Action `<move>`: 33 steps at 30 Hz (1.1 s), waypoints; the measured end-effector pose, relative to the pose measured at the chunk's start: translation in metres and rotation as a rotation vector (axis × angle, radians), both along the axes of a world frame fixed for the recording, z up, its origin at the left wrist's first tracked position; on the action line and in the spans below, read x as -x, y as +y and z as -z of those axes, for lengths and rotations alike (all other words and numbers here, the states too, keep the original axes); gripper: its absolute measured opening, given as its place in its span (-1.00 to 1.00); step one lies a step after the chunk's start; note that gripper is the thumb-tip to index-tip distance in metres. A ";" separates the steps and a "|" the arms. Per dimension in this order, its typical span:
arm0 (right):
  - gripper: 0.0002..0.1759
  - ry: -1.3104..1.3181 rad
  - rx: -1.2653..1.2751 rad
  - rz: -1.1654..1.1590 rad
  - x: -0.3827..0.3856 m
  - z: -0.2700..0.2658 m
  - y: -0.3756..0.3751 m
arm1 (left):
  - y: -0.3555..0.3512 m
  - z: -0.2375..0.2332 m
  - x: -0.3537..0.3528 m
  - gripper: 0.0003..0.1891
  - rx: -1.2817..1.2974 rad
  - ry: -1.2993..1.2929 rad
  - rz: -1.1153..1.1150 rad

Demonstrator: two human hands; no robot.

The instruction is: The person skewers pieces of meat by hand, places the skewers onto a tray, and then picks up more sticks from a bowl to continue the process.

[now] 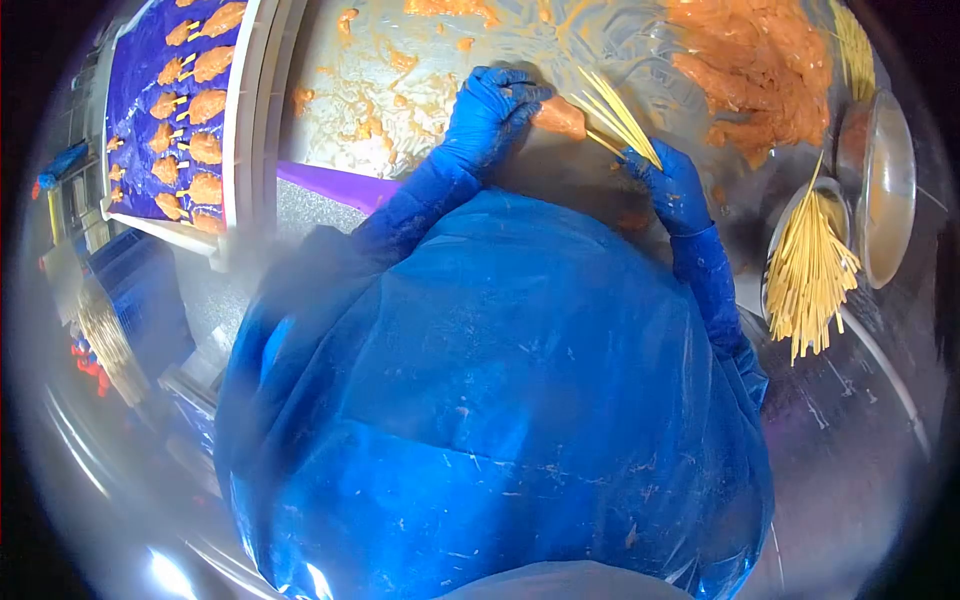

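My left hand [490,112], in a blue glove, is closed on one end of a piece of orange marinated meat [562,119]. A single skewer [604,144] runs from the meat's other end to my right hand [672,185]. The gloved fingers of my right hand are also wrapped round a fanned bunch of thin wooden skewers [620,115], whose tips point up and to the left. Both hands are just above the near part of a metal work surface [590,40] smeared with marinade. The palms and some fingertips are hidden.
Raw marinated meat [765,70] is heaped at the back right. Many skewers [812,265] stand in a metal container on the right, beside a metal bowl [890,190]. On the left, a purple-lined tray [135,75] holds rows of skewered meat [207,107].
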State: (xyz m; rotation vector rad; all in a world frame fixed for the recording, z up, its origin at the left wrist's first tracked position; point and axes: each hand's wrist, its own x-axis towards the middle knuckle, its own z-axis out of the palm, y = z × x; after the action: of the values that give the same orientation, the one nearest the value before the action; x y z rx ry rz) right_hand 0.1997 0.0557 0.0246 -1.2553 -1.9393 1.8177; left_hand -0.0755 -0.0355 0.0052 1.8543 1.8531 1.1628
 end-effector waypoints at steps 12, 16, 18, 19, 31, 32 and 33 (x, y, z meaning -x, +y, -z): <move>-0.71 -0.034 0.005 0.011 0.001 0.012 0.003 | 0.002 0.011 0.002 -0.70 0.049 0.026 0.020; -0.70 -0.055 0.021 0.022 0.010 0.011 0.005 | 0.002 0.015 0.002 -0.69 0.036 0.022 0.024; -0.69 -0.008 0.037 0.008 0.015 0.006 0.005 | 0.002 0.016 0.003 -0.69 0.037 0.028 0.030; -0.69 -0.008 0.036 0.008 0.018 0.006 0.006 | 0.002 0.015 0.003 -0.68 0.039 0.035 0.038; -0.70 -0.019 0.082 0.055 -0.016 0.009 0.002 | -0.003 -0.003 0.024 -0.72 0.051 -0.162 -0.151; -0.68 -0.080 0.004 0.032 -0.020 0.009 0.000 | -0.001 0.002 0.018 -0.73 -0.022 -0.260 -0.124; -0.66 -0.143 -0.073 0.008 -0.023 0.010 -0.002 | -0.002 0.005 0.016 -0.73 -0.020 -0.261 -0.123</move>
State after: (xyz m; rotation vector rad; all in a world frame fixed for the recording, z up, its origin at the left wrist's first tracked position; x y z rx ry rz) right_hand 0.2227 0.0537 0.0148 -1.4016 -2.0509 1.6789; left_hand -0.0912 -0.0372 -0.0003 1.5305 1.8316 1.3952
